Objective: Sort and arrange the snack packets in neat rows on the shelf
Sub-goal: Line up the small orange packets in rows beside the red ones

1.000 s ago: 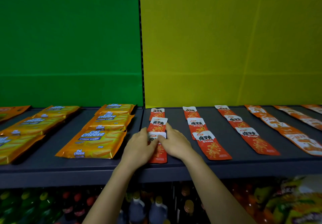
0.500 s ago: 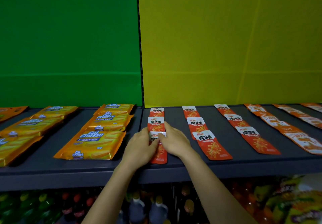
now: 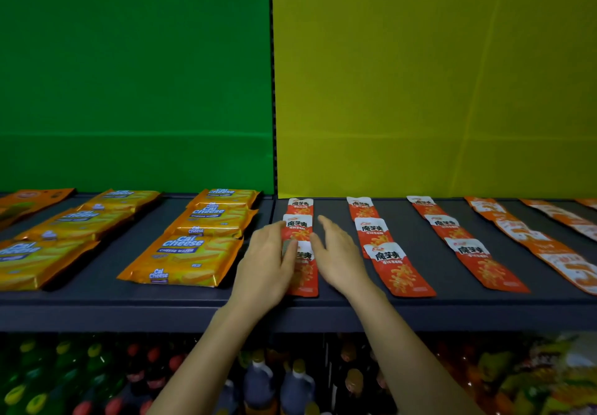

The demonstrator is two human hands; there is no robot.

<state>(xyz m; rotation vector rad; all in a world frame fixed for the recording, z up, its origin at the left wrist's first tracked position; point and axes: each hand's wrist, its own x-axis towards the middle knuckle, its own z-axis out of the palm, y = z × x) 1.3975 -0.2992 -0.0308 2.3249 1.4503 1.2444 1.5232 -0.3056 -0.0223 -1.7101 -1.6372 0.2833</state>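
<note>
Head view: left hand [image 3: 265, 269] touched front red foil snack packet [image 3: 305, 272]; right hand [image 3: 339, 253] hovered beside it, fingers spread, on dark shelf [image 3: 97, 285].

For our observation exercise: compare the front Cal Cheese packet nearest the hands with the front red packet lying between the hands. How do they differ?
The Cal Cheese packet is wide and orange-yellow with blue lettering; the red packet is narrow, red, with a white top panel. The Cal Cheese packet lies untouched; the red packet sits between the left hand, whose thumb rests on it, and the right hand. Both lie flat at the front of a row on the dark shelf.
</note>
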